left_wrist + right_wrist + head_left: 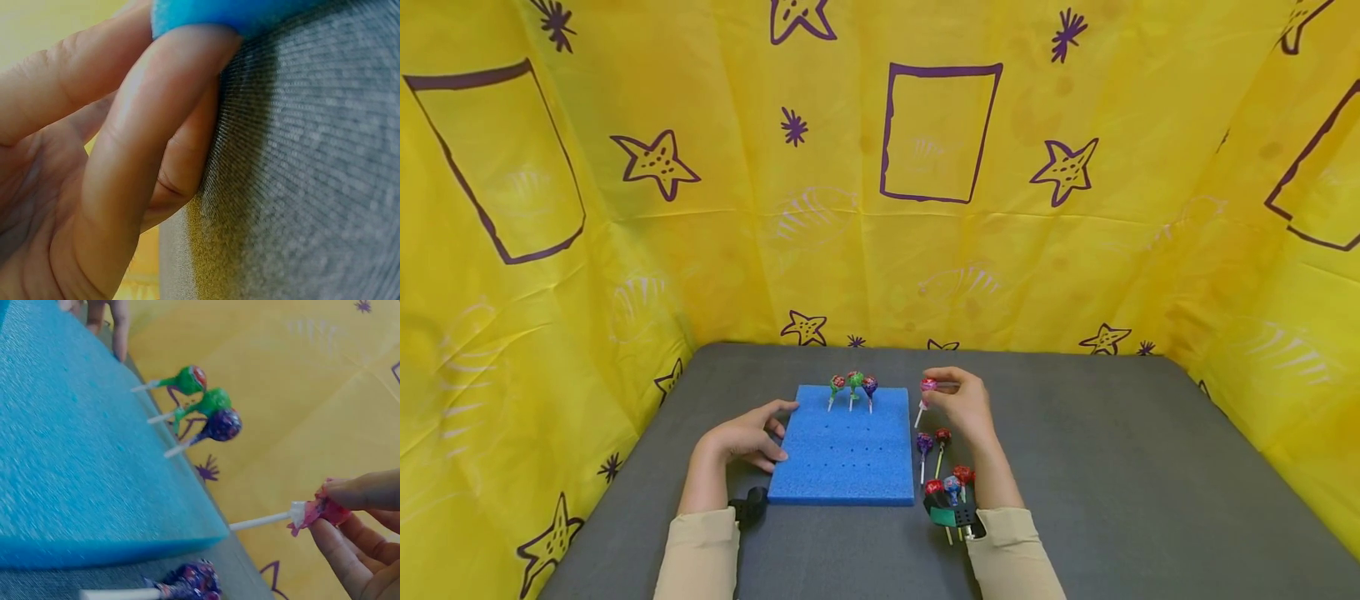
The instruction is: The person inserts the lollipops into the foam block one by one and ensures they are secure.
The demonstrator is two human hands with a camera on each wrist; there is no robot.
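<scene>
A blue foam board with rows of small holes lies on the table. Along its left edge my left hand rests, index finger and thumb touching the foam without gripping around it. Three lollipops stand in the board's far row: a green and red one, a green one and a dark purple one. Off the board's right side, my right hand pinches a pink-wrapped lollipop by its candy head. Its white stick points down toward the table, tilted.
Right of the board lie a purple lollipop and a dark red one. Nearer me are red lollipops and a blue one, partly hidden by the right wrist camera. Yellow patterned cloth surrounds the grey table.
</scene>
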